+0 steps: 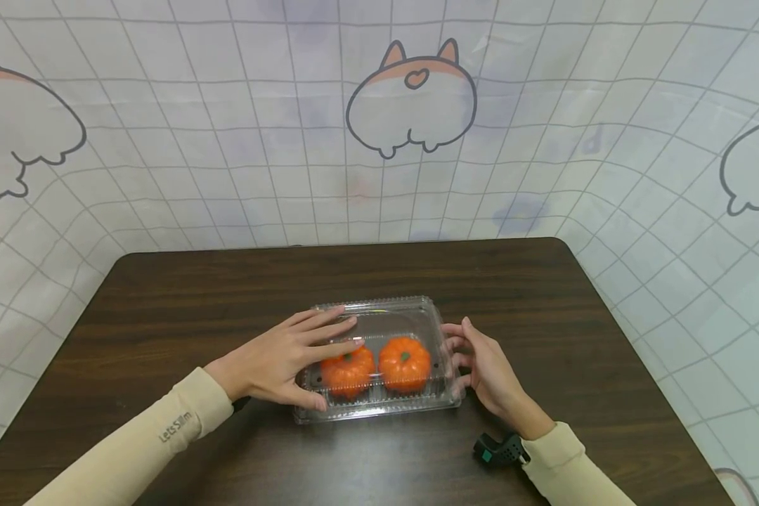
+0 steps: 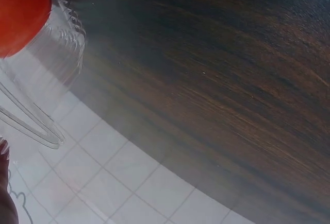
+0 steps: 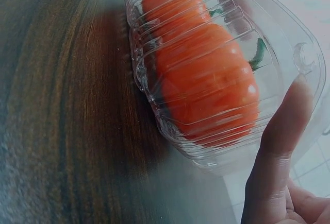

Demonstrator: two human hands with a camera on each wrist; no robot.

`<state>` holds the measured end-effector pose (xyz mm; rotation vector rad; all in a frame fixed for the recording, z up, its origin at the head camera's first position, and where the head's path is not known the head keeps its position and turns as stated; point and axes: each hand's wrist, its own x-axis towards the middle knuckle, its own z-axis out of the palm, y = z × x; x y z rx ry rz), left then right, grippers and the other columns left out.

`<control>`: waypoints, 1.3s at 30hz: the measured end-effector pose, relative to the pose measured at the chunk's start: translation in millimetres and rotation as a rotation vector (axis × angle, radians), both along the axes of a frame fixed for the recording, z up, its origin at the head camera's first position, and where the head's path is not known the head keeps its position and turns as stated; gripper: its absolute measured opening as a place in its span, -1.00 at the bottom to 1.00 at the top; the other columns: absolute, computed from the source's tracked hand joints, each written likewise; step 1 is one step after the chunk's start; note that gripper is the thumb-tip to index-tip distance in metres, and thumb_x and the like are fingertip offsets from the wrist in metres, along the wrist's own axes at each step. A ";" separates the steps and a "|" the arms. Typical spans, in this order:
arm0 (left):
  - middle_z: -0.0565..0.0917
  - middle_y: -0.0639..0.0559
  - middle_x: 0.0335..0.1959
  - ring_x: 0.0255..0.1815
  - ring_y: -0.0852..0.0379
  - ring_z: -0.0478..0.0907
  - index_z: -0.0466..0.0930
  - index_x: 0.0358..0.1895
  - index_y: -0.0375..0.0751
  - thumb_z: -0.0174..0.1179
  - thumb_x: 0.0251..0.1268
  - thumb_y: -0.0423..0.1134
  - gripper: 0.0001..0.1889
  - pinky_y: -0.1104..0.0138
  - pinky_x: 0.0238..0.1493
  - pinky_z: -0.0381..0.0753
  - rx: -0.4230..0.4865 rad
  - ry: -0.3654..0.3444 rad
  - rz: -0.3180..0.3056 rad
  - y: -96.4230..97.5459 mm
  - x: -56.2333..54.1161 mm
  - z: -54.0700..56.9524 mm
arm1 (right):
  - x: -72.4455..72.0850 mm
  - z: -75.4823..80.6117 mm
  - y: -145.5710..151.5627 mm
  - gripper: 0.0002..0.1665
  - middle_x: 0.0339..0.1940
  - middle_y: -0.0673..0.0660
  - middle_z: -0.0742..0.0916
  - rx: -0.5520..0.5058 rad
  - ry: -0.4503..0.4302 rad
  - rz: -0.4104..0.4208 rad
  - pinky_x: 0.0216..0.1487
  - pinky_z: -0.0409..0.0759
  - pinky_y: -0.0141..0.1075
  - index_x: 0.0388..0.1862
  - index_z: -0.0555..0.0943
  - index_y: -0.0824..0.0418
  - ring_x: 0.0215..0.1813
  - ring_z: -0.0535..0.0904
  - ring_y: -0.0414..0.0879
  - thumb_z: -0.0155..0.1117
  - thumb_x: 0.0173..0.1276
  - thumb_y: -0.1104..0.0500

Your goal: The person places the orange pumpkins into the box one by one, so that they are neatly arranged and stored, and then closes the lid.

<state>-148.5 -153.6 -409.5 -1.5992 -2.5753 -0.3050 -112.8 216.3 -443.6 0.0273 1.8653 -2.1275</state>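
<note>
A clear plastic clamshell box [image 1: 379, 411] lies on the table, its ribbed lid over two small pumpkins. The left pumpkin [image 1: 344, 378] is partly covered by fingers; the right pumpkin [image 1: 405, 364] shows fully, with a green stem. My left hand [image 1: 291, 355] lies spread across the left part of the lid, fingers straight and thumb toward the front edge. At the opposite side, my right hand [image 1: 490, 369] has its loosely bent fingers against the box's right edge. In the right wrist view, one fingertip [image 3: 299, 85] meets the clear rim beside a small moulded mark.
The dark wood-grain table [image 1: 196, 302] extends around the box on all sides. A white grid-patterned curtain [image 1: 259, 140] with cartoon animal drawings hangs behind and beside it. A black strap device [image 1: 500, 450] sits on the right wrist.
</note>
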 end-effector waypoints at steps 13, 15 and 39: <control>0.27 -0.02 0.66 0.70 -0.14 0.17 0.22 0.62 0.24 -0.31 0.34 0.65 -0.08 -0.16 0.60 0.26 -0.026 0.102 -0.015 -1.6 -4.0 -5.8 | -1.3 0.1 -4.4 -0.20 -0.17 -0.07 0.63 0.063 -0.031 -0.029 -0.58 0.63 -0.36 0.48 0.38 0.29 -0.45 0.53 -0.26 -0.10 0.65 -0.32; 0.27 -0.02 0.66 0.69 -0.14 0.18 0.22 0.62 0.25 -0.30 0.35 0.65 -0.09 -0.17 0.59 0.27 -0.027 0.109 -0.016 -2.9 -5.9 -5.8 | -1.9 -1.0 -5.1 -0.24 -0.14 -0.05 0.62 0.091 -0.054 -0.026 -0.55 0.65 -0.35 0.48 0.39 0.27 -0.43 0.54 -0.25 -0.06 0.65 -0.28; 0.23 -0.01 0.68 0.71 -0.09 0.15 0.19 0.63 0.23 -0.11 0.42 0.53 -0.17 -0.11 0.65 0.22 -0.033 0.059 0.018 -16.0 -19.2 1.7 | 20.7 1.2 7.8 -0.63 -0.35 -0.03 0.72 0.044 -0.147 0.333 -0.33 0.81 -0.25 -0.17 0.64 0.14 -0.36 0.70 -0.20 0.06 0.66 -0.09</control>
